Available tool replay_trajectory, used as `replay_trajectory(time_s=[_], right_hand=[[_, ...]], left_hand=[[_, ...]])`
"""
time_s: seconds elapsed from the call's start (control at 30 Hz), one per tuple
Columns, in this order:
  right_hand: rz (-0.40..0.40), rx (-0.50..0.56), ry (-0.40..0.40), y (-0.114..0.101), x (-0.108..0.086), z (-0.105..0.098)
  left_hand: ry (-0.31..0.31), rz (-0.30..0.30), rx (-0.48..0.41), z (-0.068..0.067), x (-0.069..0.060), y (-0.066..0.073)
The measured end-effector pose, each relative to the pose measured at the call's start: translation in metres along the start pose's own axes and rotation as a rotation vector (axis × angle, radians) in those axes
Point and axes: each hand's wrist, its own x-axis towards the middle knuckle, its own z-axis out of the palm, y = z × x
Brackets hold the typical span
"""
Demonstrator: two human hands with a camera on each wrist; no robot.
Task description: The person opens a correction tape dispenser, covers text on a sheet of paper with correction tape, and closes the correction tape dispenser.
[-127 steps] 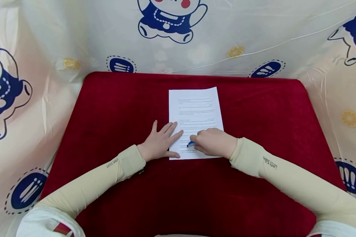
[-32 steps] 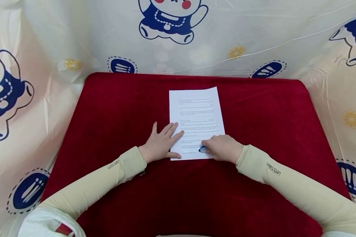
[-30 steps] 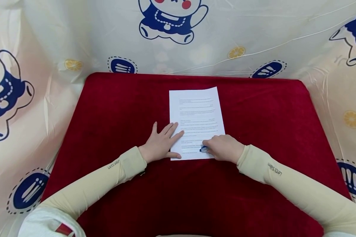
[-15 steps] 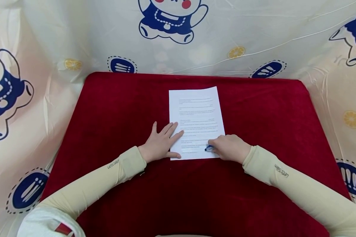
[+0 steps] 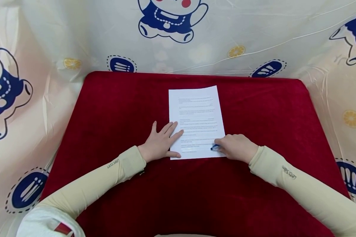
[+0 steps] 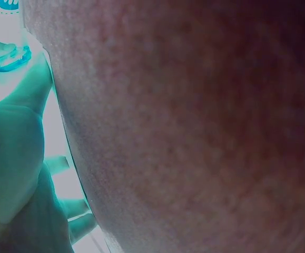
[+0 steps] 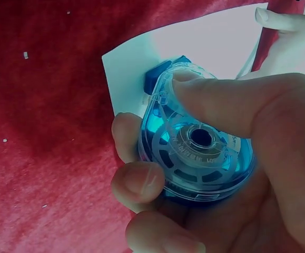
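Note:
A sheet of printed paper (image 5: 195, 108) lies on the red cloth. My left hand (image 5: 159, 141) rests on its lower left edge with fingers spread. Near the sheet's lower right corner, my right hand (image 5: 238, 147) holds a clear blue correction tape dispenser (image 7: 199, 153), thumb on one side and fingers curled round the other. In the head view only the dark blue tip of the dispenser shows beyond the fingers, at a lower line of text. The right wrist view shows its round reel, with its tip over the paper. A blurred close surface fills most of the left wrist view.
Red velvet-like cloth (image 5: 121, 105) covers the table around the sheet. A white printed curtain (image 5: 106, 29) hangs behind the table and at both sides. Tiny white specks (image 7: 26, 55) lie on the cloth in the right wrist view.
My right hand has slid the correction tape dispenser rightward across the lower part of the sheet, to near its right edge. The left hand and the paper have stayed in place.

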Motion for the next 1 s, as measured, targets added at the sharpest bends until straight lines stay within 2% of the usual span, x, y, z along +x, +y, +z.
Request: replay_trajectory(time_s=[0.57, 1.0], right_hand=[[0.04, 0.033, -0.005, 0.013, -0.012, 0.0], [0.068, 0.058, 0.018, 0.024, -0.021, 0.001]], left_hand=[[0.008, 0.0, 0.002, 0.003, 0.001, 0.0], [0.014, 0.003, 0.011, 0.0, 0.0, 0.001]])
